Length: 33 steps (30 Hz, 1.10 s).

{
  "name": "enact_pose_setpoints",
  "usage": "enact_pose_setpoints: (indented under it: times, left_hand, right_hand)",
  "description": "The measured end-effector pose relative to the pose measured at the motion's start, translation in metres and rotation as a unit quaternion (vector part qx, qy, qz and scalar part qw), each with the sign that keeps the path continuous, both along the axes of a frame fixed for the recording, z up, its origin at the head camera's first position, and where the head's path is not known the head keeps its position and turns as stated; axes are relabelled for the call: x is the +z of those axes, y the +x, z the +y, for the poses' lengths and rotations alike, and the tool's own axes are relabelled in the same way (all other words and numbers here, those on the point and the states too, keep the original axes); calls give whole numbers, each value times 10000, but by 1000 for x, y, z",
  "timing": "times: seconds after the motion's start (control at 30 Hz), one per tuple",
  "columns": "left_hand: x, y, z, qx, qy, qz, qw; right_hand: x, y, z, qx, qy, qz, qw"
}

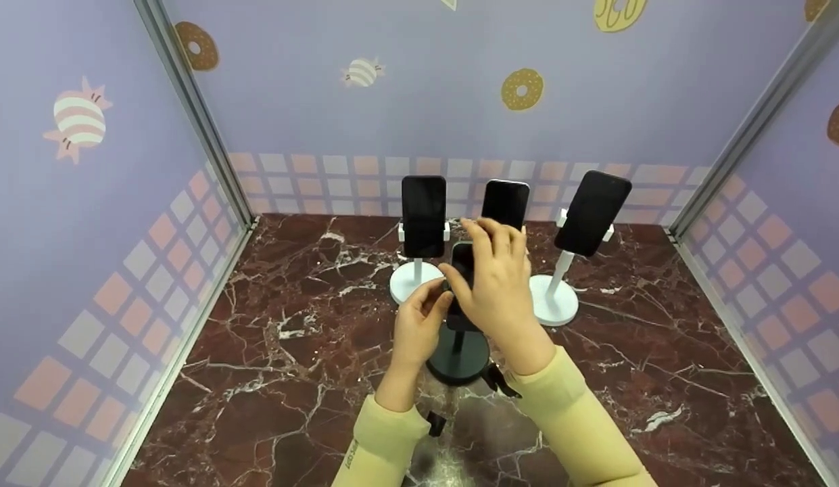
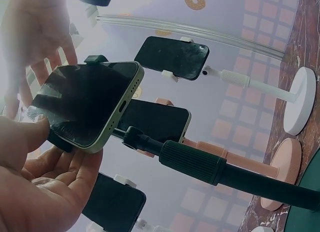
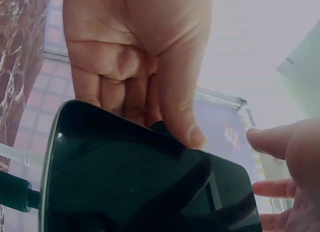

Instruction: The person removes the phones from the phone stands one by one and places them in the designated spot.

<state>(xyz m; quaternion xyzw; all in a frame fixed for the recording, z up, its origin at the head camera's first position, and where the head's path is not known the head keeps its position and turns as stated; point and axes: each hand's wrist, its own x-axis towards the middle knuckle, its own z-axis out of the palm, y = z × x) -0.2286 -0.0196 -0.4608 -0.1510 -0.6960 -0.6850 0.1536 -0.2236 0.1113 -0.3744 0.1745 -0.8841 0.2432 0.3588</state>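
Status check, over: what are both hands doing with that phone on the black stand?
Left hand pinching the phone at its lower edge. Right hand gripping its top, fingers over the edge. Phone sits in the black stand. Three other mounted phones behind, nothing blocking.

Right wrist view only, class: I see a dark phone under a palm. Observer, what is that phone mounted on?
Observer: The phone sits on a black stand with a round base, on the marble table.
Operator: Is the other hand on it?
Observer: Yes. The left hand pinches its edge, and the right hand grips it from above.
Operator: Anything behind it?
Observer: Three more stands hold the left phone, the middle phone and the right phone.
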Motion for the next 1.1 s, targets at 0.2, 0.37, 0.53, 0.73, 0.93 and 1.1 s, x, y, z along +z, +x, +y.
enact_pose_setpoints:
  times: [0.2,0.37,0.53,0.73,0.93,1.1]
  left_hand:
    - [2,1,1,7,65,-44,10000]
    - [1,1,2,14,124,-107,9999]
    - [2,3,2,34,66,-210,9998]
    - [0,2,1,-33,178,-234,9996]
    - [0,1,2,-28,260,-230,9994]
    - [1,1,2,-39,298,-248,9992]
  right_hand:
    - [-3,-3,-7,-104,114,-224,9996]
    - [-7,-5,-10,-208,277,-150,9993]
    - [-9,-9,-12,-436,533,13,9976]
    - [-10,-11,-15,-726,721,38,9947]
    - [-12,-13,-18,-954,771,145,9923]
    - [-13,-16,-19,-1079,763,352,9906]
